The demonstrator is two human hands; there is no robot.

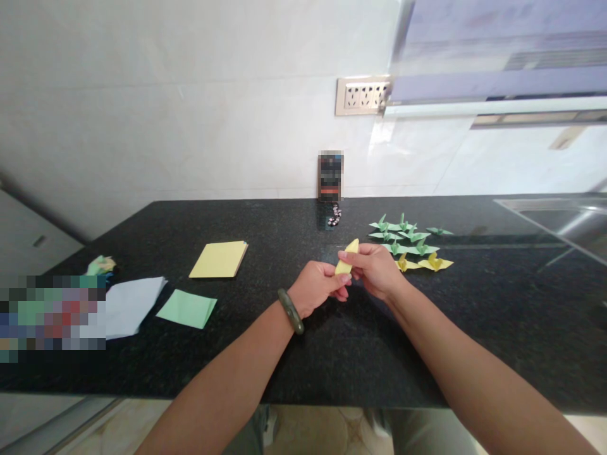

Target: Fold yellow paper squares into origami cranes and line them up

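We see both hands meeting above the middle of the black stone desk (332,360). Between them is a small piece of folded yellow paper (348,258). It is narrow and pointed, like a long leaf, with its tip directed up and a little to the right. Its colour is pale yellow and the surface looks smooth; we cannot read the single folds.

The left hand (317,287) pinches the lower end of the paper, thumb and fingers closed on it. On this wrist there is a dark green bangle (290,311). The right hand (374,268) is closed on the upper part of the paper, with its fingers curled around the right edge. The paper is held in the air, slightly above the desk, not lying on it.

Just beside the right hand, on its far side, lie two yellow paper cranes (427,262), and behind them a group of green paper cranes (403,234) (they are close together, some touching). To the left of the hands, well apart, we see a stack of yellow paper (219,259), a green sheet (187,308) and pale blue sheets (130,303).
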